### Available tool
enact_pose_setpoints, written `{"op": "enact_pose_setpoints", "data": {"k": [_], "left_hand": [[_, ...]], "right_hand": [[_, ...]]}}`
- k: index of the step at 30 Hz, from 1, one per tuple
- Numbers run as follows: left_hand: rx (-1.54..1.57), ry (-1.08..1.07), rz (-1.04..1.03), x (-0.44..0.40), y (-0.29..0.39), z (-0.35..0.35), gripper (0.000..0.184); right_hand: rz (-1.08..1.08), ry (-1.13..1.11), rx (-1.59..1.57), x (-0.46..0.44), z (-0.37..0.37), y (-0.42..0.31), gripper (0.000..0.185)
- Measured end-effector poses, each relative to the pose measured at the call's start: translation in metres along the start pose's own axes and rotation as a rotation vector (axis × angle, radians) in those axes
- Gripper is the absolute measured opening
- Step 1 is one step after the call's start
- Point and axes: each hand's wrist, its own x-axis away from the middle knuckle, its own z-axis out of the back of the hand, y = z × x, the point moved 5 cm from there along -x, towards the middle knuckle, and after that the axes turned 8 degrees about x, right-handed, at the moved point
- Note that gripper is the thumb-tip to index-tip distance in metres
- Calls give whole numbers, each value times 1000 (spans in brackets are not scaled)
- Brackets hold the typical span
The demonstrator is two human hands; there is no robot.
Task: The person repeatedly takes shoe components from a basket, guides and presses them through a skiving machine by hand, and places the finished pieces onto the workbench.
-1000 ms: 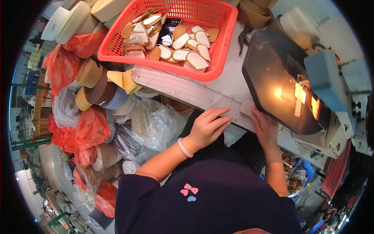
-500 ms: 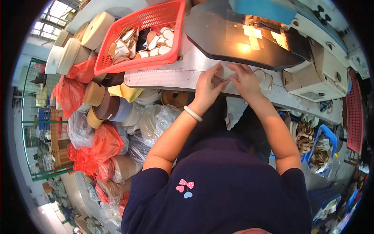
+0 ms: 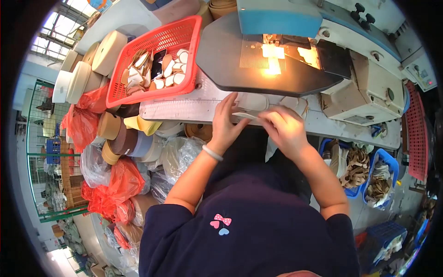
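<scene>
A thin, pale cut piece (image 3: 244,115) is held edge-on between my two hands, just over the front edge of the worktable. My left hand (image 3: 225,123) grips its left end between thumb and fingers. At the other end, my right hand (image 3: 287,131) pinches it, slightly blurred by motion. Behind the held piece, another pale rounded piece (image 3: 253,101) lies on the metal tabletop (image 3: 177,105). More pale pieces (image 3: 294,104) lie beyond my right hand, partly covered by it.
A red basket (image 3: 190,87) of several white and brown cut pieces stands at the left. Ahead is a machine with a black plate (image 3: 221,69) and a lit work area. Rolls (image 3: 110,53) and plastic bags (image 3: 124,177) crowd the left; blue baskets (image 3: 392,161) of scraps sit lower right.
Both hands have come back toward my body and turned, with the pale piece now raised edge-on. More of the pieces behind them shows. The whole view has shifted slightly.
</scene>
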Motion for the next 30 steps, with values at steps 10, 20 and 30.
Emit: {"op": "enact_pose_setpoints", "data": {"k": [10,20,30], "left_hand": [[-66,107,-639,-81,129,71,21],[-190,-234,-584,-147,127,36,20],[-161,-245,-635,-163,128,26,21]], "right_hand": [[-205,74,238,-82,44,-6,22],[-143,86,477,-101,32,8,18],[-159,60,471,-101,32,7,23]]}}
